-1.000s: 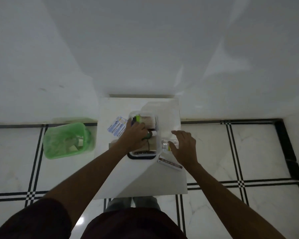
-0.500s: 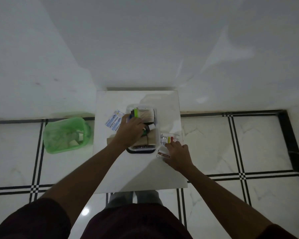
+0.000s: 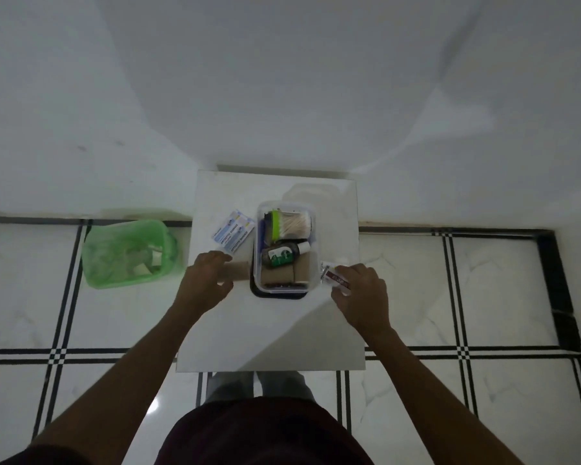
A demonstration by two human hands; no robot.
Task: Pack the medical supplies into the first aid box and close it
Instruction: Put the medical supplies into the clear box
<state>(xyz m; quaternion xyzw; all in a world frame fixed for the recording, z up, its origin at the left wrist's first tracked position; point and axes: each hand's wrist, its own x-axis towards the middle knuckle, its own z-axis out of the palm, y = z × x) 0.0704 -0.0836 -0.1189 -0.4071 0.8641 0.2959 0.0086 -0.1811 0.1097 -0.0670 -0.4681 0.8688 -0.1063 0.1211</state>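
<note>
Seen from above in dim light: a clear first aid box [image 3: 285, 280], lid off, set on a dark tray near the middle of a small white counter [image 3: 272, 333] against a pale wall. Packed inside: a tub of cotton swabs [image 3: 291, 223] with a green cap at the far end, a small dark bottle [image 3: 282, 256] with a green label lying on its side across the middle, brown bandage rolls [image 3: 284, 276] at the near end. Left hand [image 3: 204, 280] just left of the box, fingers curled over a brown roll [image 3: 238, 270] lying on the counter; hard to tell whether gripped or merely touched. Right hand [image 3: 361, 293] just right of the box, closed on a small red-and-white packet [image 3: 332, 276]. Blue-and-white bandage strips [image 3: 232, 234] loose on the counter, left of the box's far end. Green plastic basket [image 3: 128, 255] on the tiled floor, left of the counter.
</note>
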